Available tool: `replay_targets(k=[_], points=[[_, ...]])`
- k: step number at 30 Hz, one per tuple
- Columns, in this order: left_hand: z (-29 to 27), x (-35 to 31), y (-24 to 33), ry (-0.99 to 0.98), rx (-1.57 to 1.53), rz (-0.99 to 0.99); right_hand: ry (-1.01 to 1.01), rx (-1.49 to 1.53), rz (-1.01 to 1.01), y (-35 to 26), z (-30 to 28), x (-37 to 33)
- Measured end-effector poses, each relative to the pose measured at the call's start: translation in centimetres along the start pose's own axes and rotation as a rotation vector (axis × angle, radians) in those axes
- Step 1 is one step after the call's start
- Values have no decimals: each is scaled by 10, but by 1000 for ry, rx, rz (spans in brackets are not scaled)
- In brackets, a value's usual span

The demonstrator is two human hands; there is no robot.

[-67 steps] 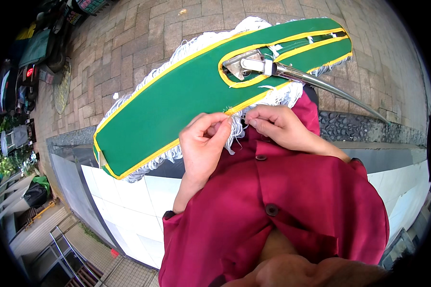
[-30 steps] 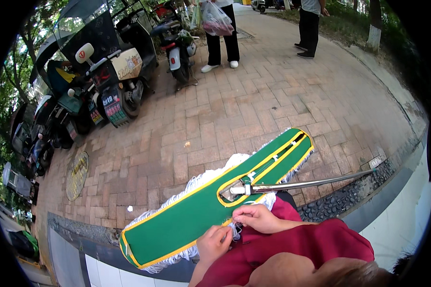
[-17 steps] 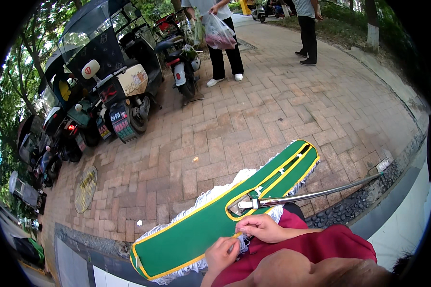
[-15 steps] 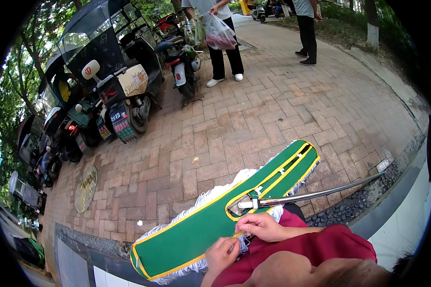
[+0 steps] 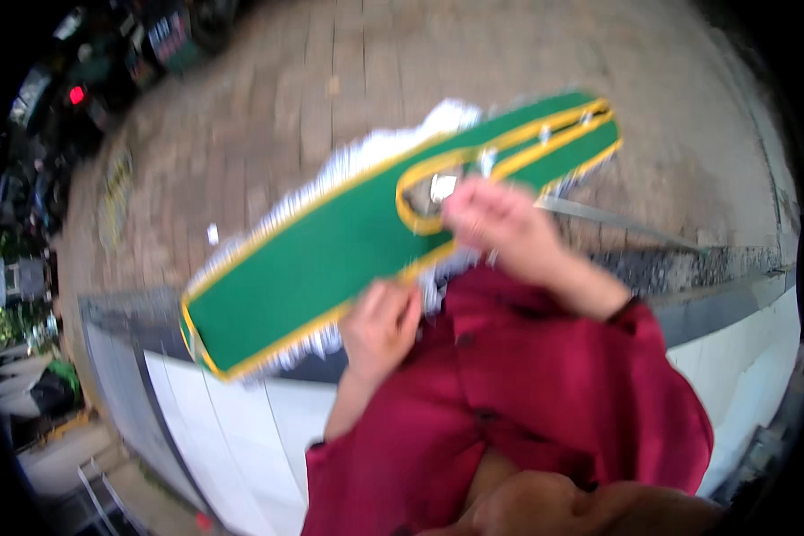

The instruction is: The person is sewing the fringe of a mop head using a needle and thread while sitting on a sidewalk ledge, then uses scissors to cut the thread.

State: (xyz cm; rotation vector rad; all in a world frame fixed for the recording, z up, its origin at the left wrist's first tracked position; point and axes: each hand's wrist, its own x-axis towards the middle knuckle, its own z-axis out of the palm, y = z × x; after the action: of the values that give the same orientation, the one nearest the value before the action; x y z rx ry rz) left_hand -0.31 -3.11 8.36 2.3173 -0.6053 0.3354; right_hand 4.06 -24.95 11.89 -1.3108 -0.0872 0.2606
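Observation:
A wide flat dust mop (image 5: 304,263), green-backed with yellow edging and a white fringe, lies slantwise before me. My left hand (image 5: 380,326) is closed on its near yellow edge, the fingers curled. My right hand (image 5: 500,219), blurred by motion, is held above the mop beside the oval opening. Its fingers look pressed together; whatever they hold is too smeared to make out. This hand hides part of the metal handle (image 5: 607,219), which runs off to the right. White ties (image 5: 488,161) cross the mop's slit.
Brick paving (image 5: 277,107) spreads beyond the mop. Parked scooters (image 5: 89,98) stand at the upper left. A dark pebble strip (image 5: 679,268) and a white ledge (image 5: 241,429) run along the near side. A small white scrap (image 5: 213,234) lies on the bricks.
My view has tipped downward, so the two people beyond are out of sight. The right hand has come up off the mop's near edge toward the opening. The left hand stays at the edge.

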Motion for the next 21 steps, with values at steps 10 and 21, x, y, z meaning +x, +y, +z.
replay_targets(k=[10, 21], points=[[6, 1, 1, 63, -28, 73, 4, 29, -162, -42, -12, -19], [10, 3, 3, 92, -37, 25, 79, 11, -282, -56, -20, -24]])
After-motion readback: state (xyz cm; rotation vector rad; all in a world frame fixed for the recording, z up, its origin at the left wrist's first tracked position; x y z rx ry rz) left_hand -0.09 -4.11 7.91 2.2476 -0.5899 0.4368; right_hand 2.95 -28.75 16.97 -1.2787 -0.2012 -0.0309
